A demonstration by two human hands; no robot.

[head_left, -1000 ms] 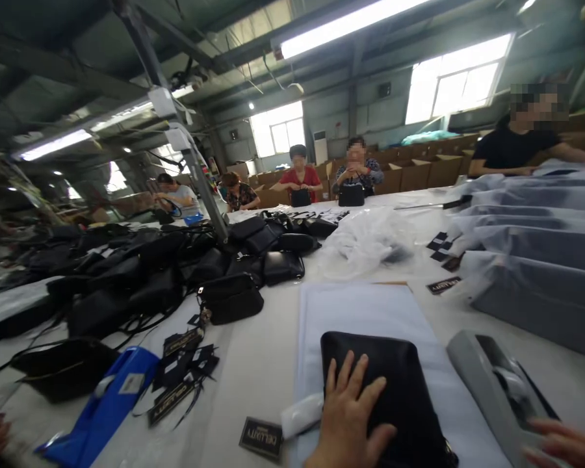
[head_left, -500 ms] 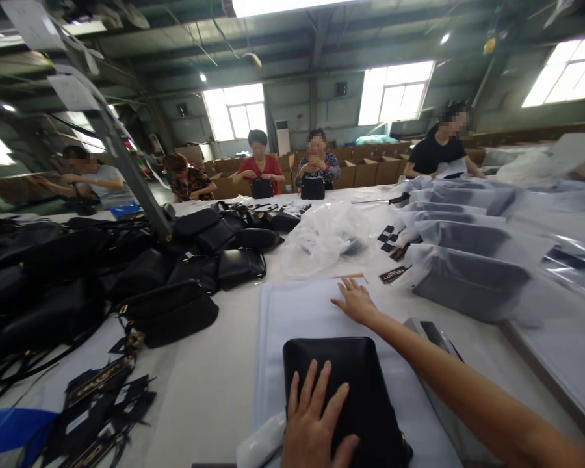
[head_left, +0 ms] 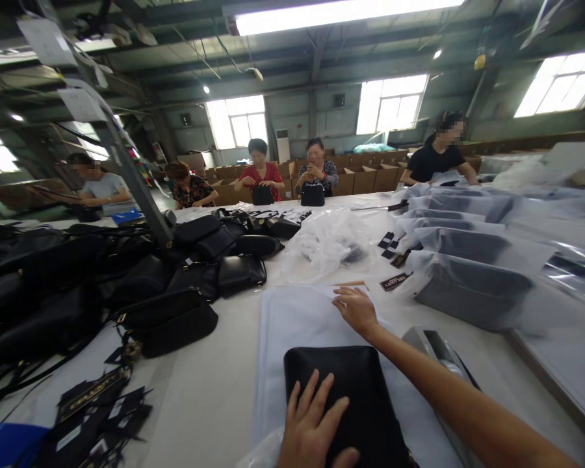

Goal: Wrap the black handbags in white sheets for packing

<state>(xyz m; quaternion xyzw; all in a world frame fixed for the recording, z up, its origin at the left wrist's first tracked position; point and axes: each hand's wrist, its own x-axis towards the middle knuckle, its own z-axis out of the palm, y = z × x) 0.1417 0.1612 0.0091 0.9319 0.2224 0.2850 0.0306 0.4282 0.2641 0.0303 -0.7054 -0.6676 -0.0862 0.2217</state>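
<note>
A black bag [head_left: 365,390] lies on a stack of white translucent sheets [head_left: 292,318] in front of me. My left hand [head_left: 316,422] rests on the bag with its fingers spread. Beyond the bag, my right hand [head_left: 355,309] touches the far part of the top sheet; its fingers are bent and pressed together, and whether they pinch the sheet is too small to tell. A tan strip [head_left: 351,284] shows at the stack's far edge, just behind that hand.
Black bags [head_left: 166,322] are piled at left, near black tags [head_left: 92,409] and a blue container [head_left: 10,442]. Wrapped grey bags [head_left: 472,289] stand at right, by a grey device [head_left: 431,344]. Crumpled plastic [head_left: 326,240] lies ahead. Several people sit across the table.
My right hand has gone from spread fingers to bent, closed ones at the sheet's far part. My left hand stays on the bag. The view has tilted slightly upward.
</note>
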